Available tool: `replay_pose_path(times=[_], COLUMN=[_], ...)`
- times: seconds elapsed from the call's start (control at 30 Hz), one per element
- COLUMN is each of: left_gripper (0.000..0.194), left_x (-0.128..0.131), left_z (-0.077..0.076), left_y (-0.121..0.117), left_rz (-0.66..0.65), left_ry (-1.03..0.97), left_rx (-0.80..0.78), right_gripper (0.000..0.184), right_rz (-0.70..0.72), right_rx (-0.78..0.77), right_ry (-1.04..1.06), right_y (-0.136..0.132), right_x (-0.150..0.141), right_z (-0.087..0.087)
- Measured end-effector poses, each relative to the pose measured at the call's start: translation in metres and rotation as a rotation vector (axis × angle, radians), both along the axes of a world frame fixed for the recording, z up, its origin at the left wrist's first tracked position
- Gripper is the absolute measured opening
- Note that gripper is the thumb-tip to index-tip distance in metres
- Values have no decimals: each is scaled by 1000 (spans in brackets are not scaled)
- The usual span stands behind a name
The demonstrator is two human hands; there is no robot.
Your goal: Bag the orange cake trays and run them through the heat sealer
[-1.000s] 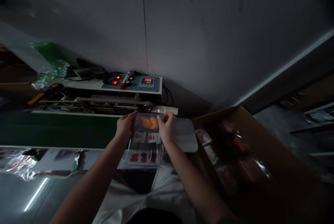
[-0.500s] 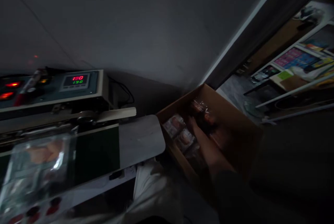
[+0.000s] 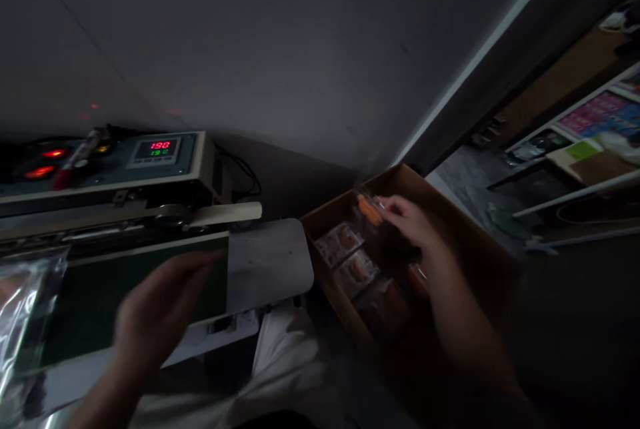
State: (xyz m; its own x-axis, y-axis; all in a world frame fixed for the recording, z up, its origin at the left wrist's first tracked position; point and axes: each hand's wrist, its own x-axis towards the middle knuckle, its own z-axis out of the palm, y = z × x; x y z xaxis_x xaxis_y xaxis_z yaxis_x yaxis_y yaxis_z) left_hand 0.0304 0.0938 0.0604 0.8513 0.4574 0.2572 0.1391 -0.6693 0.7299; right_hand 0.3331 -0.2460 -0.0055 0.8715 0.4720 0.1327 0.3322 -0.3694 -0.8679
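Note:
My right hand (image 3: pixel 407 215) is pinched on a clear packet with orange contents (image 3: pixel 370 210), over the far part of a cardboard box (image 3: pixel 345 312). Beneath it, several clear packets (image 3: pixel 356 270) line the box's left side, and another orange packet (image 3: pixel 418 279) lies by my right forearm. My left hand (image 3: pixel 163 299) hovers over the machine's green belt (image 3: pixel 90 309); it is blurred, its fingers stretched out and nothing visible in them. At the far left, a shiny clear packet (image 3: pixel 30 309) lies on the belt.
Behind the belt stands a machine with a lit display (image 3: pixel 159 149) and a red marker-like object (image 3: pixel 75 161) on top. A smooth metal end plate (image 3: pixel 270 255) reaches towards the box. A shelf with goods (image 3: pixel 595 115) stands at the right, beyond the wall edge.
My right hand has risen from inside the box with the orange packet. My left hand has come into view over the belt. The packet on the belt has shifted left.

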Motion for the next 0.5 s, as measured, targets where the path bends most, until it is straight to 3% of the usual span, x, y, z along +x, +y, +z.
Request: replay_pose_path(times=[0.07,0.1,0.13,0.2,0.23,0.27,0.33,0.4,0.5], left_gripper=[26,36,58,103,113,111,83,55,46], left_x=[24,39,54,75,80,80,71,54,31], left_z=[9,14,20,30,34,36,36,29,13], left_y=[-17,-27,-37,-53,-58,-61,-59,-48,-26], left_rz=[-174,-275,-365,-513,-558,-573,-491,-297,-42], left_ry=[-61,-109,-152,-226,-240,-239,-211,-181,-186], left_rx=[-44,-79,-121,-257,-363,-491,-770,-981,-1106], right_gripper=[29,26,23,18,17,16,18,32,59], right_rz=[147,192,229,216,195,172,136,124,237], right_rx=[3,33,76,185,244,302,415,539,624], right_ry=[-120,-177,-222,-319,-351,-362,-308,-188,34], right_y=[4,9,16,36,49,63,93,121,157], right_x=[-26,-43,-60,-94,-107,-119,-133,-140,-150], right_z=[67,99,126,164,173,175,164,138,87])
